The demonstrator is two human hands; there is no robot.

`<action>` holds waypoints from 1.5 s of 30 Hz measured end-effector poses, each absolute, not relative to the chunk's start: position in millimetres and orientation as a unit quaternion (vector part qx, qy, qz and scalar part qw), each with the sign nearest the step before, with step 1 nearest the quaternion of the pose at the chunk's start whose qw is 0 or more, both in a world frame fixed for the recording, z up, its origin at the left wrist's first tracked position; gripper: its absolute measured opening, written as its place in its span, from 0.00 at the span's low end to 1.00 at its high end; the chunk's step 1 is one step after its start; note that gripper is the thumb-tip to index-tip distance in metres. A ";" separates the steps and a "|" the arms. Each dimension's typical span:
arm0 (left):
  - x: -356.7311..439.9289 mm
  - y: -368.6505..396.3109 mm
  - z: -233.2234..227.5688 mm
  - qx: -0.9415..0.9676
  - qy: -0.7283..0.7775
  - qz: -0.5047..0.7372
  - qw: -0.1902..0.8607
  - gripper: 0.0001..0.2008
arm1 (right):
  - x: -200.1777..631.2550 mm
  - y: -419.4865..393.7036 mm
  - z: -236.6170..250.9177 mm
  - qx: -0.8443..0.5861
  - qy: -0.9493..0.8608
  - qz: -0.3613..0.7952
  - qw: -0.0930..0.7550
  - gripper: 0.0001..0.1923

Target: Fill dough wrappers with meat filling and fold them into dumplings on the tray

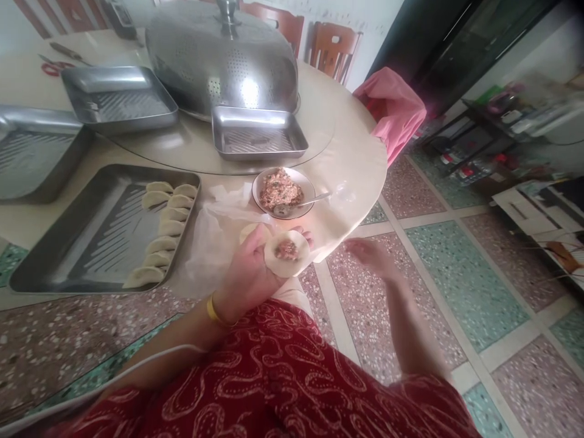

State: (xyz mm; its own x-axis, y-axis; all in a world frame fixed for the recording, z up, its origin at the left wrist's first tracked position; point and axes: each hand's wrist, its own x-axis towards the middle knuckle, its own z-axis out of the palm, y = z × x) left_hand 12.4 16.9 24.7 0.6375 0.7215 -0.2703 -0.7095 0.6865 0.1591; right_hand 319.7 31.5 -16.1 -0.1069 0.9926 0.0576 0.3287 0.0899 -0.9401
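— Pale dough, that round wrapper point(287, 252) with a dab of filling point(286, 248) in its middle: where does it sit?

— On the left hand point(253, 267), palm up, fingers curled under it and cupping it, just off the table point(347, 152) edge.

— And the right hand point(371, 255)?

— Blurred (hard to read), out over the tiled floor point(456, 286), fingers loosely spread, holding nothing, near the wrapper but apart from it.

— What lies beyond?

— A bowl of filling point(283, 191) with a spoon point(301, 204), and a steel tray point(68, 243) with a row of folded dumplings point(162, 234).
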 end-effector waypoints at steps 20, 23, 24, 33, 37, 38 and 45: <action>25.2 6.9 32.1 0.044 0.121 0.364 0.923 0.31 | 210.2 37.8 15.6 -0.325 -0.820 0.238 0.407 0.26; 26.8 6.5 33.9 0.044 0.120 0.348 0.929 0.32 | 205.4 39.7 17.0 -0.283 -0.837 0.239 0.402 0.25; 27.2 6.6 34.2 0.043 0.121 0.342 0.931 0.32 | 203.5 40.4 17.5 -0.266 -0.847 0.242 0.391 0.25; 28.5 8.5 32.8 0.024 0.158 0.370 0.915 0.32 | 193.7 39.8 28.0 -0.258 -0.886 0.173 0.344 0.23; 26.8 9.4 36.9 0.015 0.170 0.390 0.905 0.32 | 187.3 31.2 26.2 -0.237 -0.916 0.096 0.309 0.24; 26.2 9.8 38.0 0.012 0.175 0.395 0.902 0.32 | 185.9 28.6 24.8 -0.236 -0.917 0.078 0.311 0.25; 20.9 13.1 41.1 -0.004 0.178 0.438 0.881 0.36 | 181.1 8.7 4.6 -0.239 -0.916 0.058 0.316 0.36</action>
State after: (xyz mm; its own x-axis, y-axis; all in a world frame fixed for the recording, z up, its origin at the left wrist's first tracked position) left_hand 20.9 13.1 41.1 0.5535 0.7700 -0.3175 -0.7730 0.6168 0.1482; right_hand 181.1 8.7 4.6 -0.6860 0.4746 0.5516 0.4016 0.8790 -0.2570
